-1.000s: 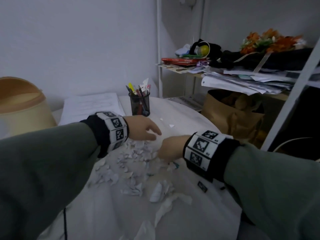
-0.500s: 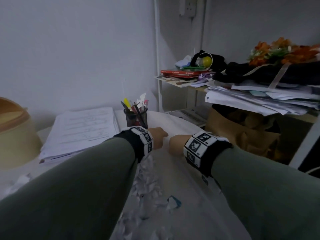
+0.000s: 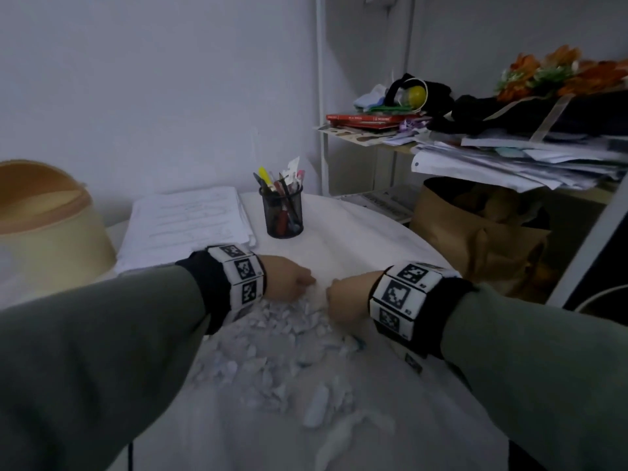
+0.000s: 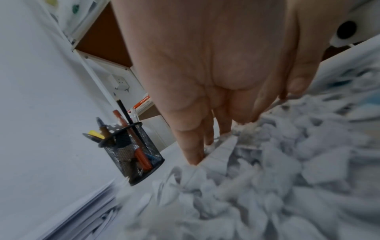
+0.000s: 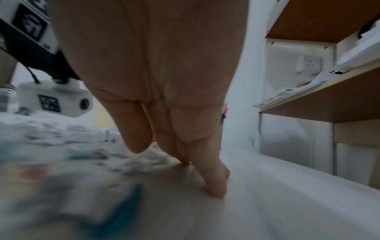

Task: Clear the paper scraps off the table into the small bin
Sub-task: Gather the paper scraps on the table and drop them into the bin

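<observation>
Left hand (image 3: pixel 289 278): fingers (image 4: pixel 191 146) extended and together, tips down in the far edge of the paper scraps (image 3: pixel 272 338), holding nothing. Right hand (image 3: pixel 346 300): fingers (image 5: pixel 213 175) likewise straight and closed up side by side, tips on the bare table (image 3: pixel 356 239) just right of the heap, nothing held. Both hands set as walls at the far end of the pile, a small gap between them.

Paper scraps: torn and crumpled white bits, heaped between the forearms and trailing toward the near edge, a few longer twists nearest. Judged very light, soft, loose, prone to scatter and slip through open fingers; best raked together and scooped from beneath with cupped palms, not pinched singly.

Small bin (image 3: pixel 44 226): tan, lidded, at far left, well apart from the heap.

Surface: white, smooth. Mesh pen cup (image 3: pixel 282 212) far of the hands; stack of sheets (image 3: pixel 190 222) left of it. Cluttered shelf (image 3: pixel 475 141) at right, brown paper bag (image 3: pixel 475 232) below. Dim light.
</observation>
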{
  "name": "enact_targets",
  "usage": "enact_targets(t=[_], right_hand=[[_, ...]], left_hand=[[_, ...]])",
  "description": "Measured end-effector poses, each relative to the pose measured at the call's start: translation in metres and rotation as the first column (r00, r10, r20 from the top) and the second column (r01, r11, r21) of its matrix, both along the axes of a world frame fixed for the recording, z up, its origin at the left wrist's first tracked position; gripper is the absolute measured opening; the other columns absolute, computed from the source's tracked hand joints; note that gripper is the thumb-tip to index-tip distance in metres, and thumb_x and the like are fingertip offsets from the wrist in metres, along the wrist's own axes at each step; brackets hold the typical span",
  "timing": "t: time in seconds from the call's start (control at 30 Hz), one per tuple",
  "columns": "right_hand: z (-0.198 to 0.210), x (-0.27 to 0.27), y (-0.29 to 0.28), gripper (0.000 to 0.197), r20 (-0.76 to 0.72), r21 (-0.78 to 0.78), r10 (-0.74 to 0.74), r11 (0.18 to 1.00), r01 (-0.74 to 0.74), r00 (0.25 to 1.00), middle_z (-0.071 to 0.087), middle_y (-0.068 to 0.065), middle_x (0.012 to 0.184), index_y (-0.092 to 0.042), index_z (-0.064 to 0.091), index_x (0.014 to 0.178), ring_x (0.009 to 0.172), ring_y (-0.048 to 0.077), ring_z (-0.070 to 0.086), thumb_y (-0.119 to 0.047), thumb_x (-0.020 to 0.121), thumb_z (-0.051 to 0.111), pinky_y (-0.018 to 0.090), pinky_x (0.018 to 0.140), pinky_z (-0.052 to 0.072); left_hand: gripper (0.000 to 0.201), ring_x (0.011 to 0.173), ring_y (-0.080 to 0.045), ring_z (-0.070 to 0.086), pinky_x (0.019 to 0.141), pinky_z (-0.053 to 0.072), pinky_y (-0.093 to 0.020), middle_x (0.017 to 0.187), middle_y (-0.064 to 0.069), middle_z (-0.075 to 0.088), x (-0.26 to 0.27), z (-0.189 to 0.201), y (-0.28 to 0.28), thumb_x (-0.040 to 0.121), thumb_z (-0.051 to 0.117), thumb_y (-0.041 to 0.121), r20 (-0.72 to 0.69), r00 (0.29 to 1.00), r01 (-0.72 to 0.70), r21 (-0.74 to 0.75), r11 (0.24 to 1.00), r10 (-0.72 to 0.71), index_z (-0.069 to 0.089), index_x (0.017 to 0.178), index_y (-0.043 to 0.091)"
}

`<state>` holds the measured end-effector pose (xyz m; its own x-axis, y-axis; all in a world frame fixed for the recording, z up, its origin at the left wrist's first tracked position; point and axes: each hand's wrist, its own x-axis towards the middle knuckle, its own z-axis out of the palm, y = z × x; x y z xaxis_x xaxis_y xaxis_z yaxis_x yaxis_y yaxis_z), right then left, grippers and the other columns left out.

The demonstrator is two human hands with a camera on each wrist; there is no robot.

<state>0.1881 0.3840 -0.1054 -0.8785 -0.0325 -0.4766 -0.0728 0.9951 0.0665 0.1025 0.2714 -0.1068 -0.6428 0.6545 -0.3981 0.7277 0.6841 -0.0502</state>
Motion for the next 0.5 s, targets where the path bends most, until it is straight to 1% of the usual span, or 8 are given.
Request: enact_targets(t=[0.07, 0.13, 0.23, 0.33, 0.4, 0.43, 0.47, 0.5], right_hand=[[-0.002, 0.014, -0.015, 0.034, 0.002, -0.061, 0.034, 0.998, -0.034, 0.999, 0.061, 0.017, 0.127, -0.005, 0.058, 0.125, 0.118, 0.032, 0.058, -0.017, 0.096, 0.045, 0.035, 0.092, 0.048], [-0.001, 0.029, -0.03, 0.034, 0.003, -0.13, 0.052, 0.99, -0.051, 0.999, 0.059, 0.018, 0.129, -0.004, 0.057, 0.126, 0.12, 0.033, 0.056, -0.017, 0.097, 0.045, 0.036, 0.095, 0.046], [0.01, 0.047, -0.038, 0.034, 0.007, -0.161, 0.001, 0.987, 0.0, 1.0, 0.057, 0.017, 0.131, -0.004, 0.056, 0.127, 0.122, 0.032, 0.054, -0.017, 0.097, 0.046, 0.034, 0.095, 0.045], [0.027, 0.07, -0.03, 0.04, -0.048, -0.053, 0.008, 0.999, -0.01, 0.999, 0.053, 0.015, 0.135, -0.002, 0.052, 0.129, 0.124, 0.029, 0.051, -0.026, 0.1, 0.04, 0.032, 0.098, 0.041], [0.037, 0.086, -0.021, 0.047, -0.092, -0.004, 0.026, 1.0, -0.027, 0.995, 0.056, 0.014, 0.133, 0.001, 0.052, 0.13, 0.121, 0.03, 0.054, -0.032, 0.098, 0.046, 0.033, 0.099, 0.043], [0.039, 0.093, -0.017, 0.047, -0.105, -0.002, 0.041, 0.999, -0.041, 0.994, 0.06, 0.014, 0.129, 0.0, 0.055, 0.129, 0.117, 0.03, 0.057, -0.033, 0.095, 0.051, 0.034, 0.096, 0.046], [0.04, 0.099, -0.012, 0.045, -0.11, -0.023, 0.046, 0.999, -0.049, 0.993, 0.065, 0.012, 0.123, -0.004, 0.06, 0.125, 0.111, 0.028, 0.061, -0.034, 0.092, 0.057, 0.032, 0.088, 0.05], [0.039, 0.105, -0.009, 0.041, -0.108, -0.056, 0.038, 0.997, -0.045, 0.993, 0.069, 0.008, 0.115, -0.008, 0.064, 0.12, 0.101, 0.024, 0.066, -0.035, 0.088, 0.062, 0.028, 0.077, 0.051]], left_hand=[[0.046, 0.144, -0.018, 0.025, 0.114, 0.016, -0.022, 0.158, 0.001, 0.021, 0.014, 0.003, -0.017, 0.103, 0.031, 0.026, 0.016, 1.0, -0.018, -0.012, 1.0, 0.019, 0.029, 0.148, 0.02], [0.047, 0.144, -0.017, 0.026, 0.115, 0.017, -0.024, 0.157, 0.0, 0.023, 0.027, 0.006, -0.031, 0.102, 0.033, 0.028, 0.011, 0.999, -0.03, 0.008, 1.0, 0.03, 0.028, 0.149, 0.022], [0.05, 0.145, -0.016, 0.022, 0.117, 0.014, -0.025, 0.158, 0.001, 0.021, 0.051, 0.017, -0.047, 0.102, 0.033, 0.032, -0.023, 1.0, -0.01, 0.083, 0.996, 0.012, 0.023, 0.15, 0.023], [0.048, 0.144, -0.011, 0.023, 0.118, 0.016, -0.026, 0.157, 0.007, 0.024, 0.085, 0.031, -0.059, 0.101, 0.034, 0.032, -0.064, 0.99, 0.135, 0.161, 0.978, -0.126, 0.028, 0.148, 0.028], [0.045, 0.142, -0.008, 0.027, 0.118, 0.019, -0.025, 0.155, 0.011, 0.027, 0.112, 0.035, -0.066, 0.1, 0.037, 0.032, -0.083, 0.965, 0.259, 0.185, 0.948, -0.247, 0.033, 0.145, 0.032], [0.045, 0.142, -0.007, 0.026, 0.118, 0.019, -0.025, 0.155, 0.012, 0.026, 0.126, 0.033, -0.07, 0.1, 0.037, 0.032, -0.08, 0.948, 0.317, 0.179, 0.931, -0.307, 0.034, 0.144, 0.033], [0.045, 0.143, -0.006, 0.024, 0.119, 0.019, -0.024, 0.156, 0.013, 0.024, 0.138, 0.031, -0.074, 0.1, 0.036, 0.033, -0.066, 0.933, 0.361, 0.162, 0.918, -0.355, 0.032, 0.145, 0.035], [0.046, 0.144, -0.005, 0.021, 0.118, 0.018, -0.024, 0.157, 0.014, 0.02, 0.15, 0.027, -0.077, 0.1, 0.035, 0.034, -0.045, 0.917, 0.399, 0.139, 0.906, -0.397, 0.029, 0.145, 0.037]])
